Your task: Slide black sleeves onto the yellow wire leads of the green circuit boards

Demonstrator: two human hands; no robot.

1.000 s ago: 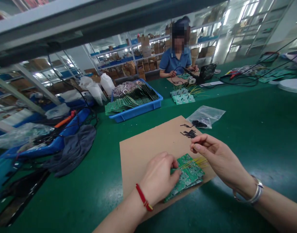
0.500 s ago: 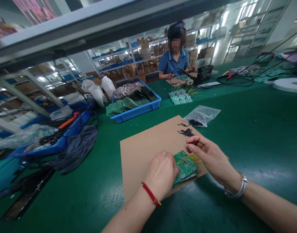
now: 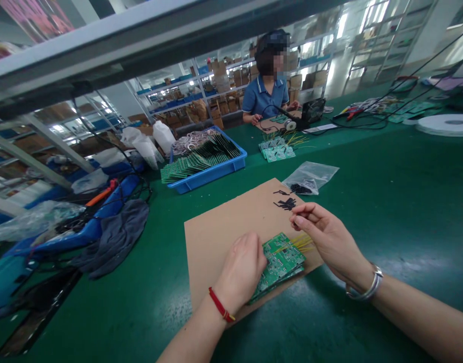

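A stack of green circuit boards (image 3: pixel 279 259) with thin yellow wires (image 3: pixel 301 243) lies on a brown cardboard sheet (image 3: pixel 216 229). Against the stack's left side is my left hand (image 3: pixel 243 267), closed, its fingertips hidden behind the knuckles. My right hand (image 3: pixel 324 232) hovers above the sheet's right edge, thumb and forefinger pinched together; whatever sits between them is too small to make out. Just beyond those fingertips lie short black pieces (image 3: pixel 286 203) on the cardboard. More black pieces show inside a clear plastic bag (image 3: pixel 322 174) behind them.
A blue tray (image 3: pixel 212 175) full of upright boards stands behind the cardboard. Farther back, more wired boards (image 3: pixel 276 149) lie near a seated person (image 3: pixel 267 96). A dark cloth (image 3: pixel 120 234) and blue bin (image 3: pixel 80 227) are at left, a white reel (image 3: pixel 448 124) at right.
My left hand has shifted left along the boards, uncovering more of the top one. My right hand keeps its pinch near the black pieces. The view has shifted slightly, and the seated person's head has turned.
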